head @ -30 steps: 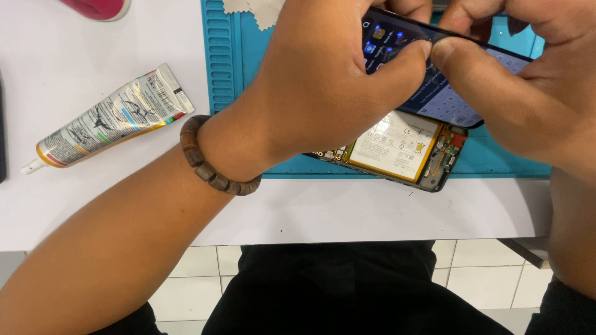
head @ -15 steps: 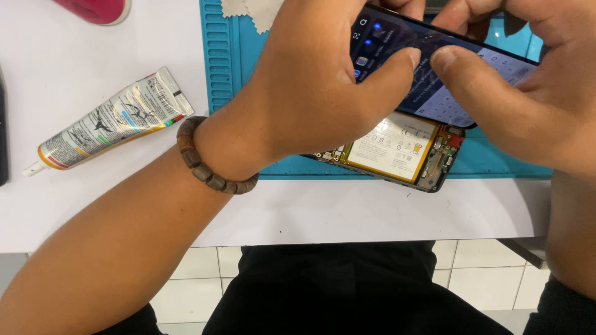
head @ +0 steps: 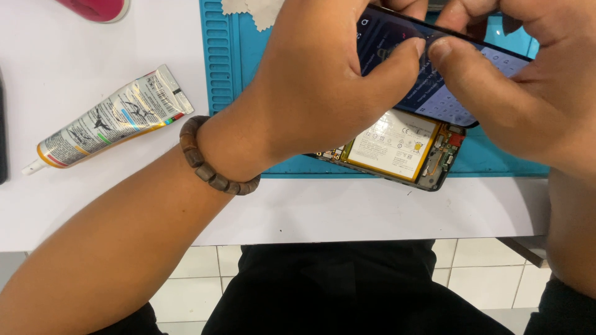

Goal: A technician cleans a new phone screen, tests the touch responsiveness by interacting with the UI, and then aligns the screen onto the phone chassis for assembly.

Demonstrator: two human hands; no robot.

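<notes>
Both hands up over the blue work mat (head: 218, 68), sharing one thing: a dark phone screen panel (head: 434, 93), lit, tilted, raised above the mat. Left hand (head: 316, 87) wrapped round the panel's left end, thumb laid along its near edge, grip pinching the panel. Right hand (head: 515, 87) on the right part of the panel, thumb pressed to the same near edge, tip almost touching the left thumb; grip likewise pinching the panel, fingers curled over the far side and mostly hidden. A band of brown wooden beads (head: 211, 167) around the left wrist.

Directly beneath the panel, flat on the mat's near edge: an opened phone body (head: 428, 167), white battery (head: 394, 144) with a yellow border exposed, small circuit parts at its right end. Left part of the body hidden under the left hand.

On the white tabletop (head: 372, 211), well left of the mat: a squeezed glue tube (head: 108, 121), lying slantwise, nozzle toward the lower left. At the top edge, a red rounded object (head: 96, 8), cut off. On the mat's far end, a pale cloth (head: 251, 8), partly visible. At the far left edge, a dark object (head: 2, 136), too little shown to tell. Below the tabletop, dark trousers and pale floor tiles.
</notes>
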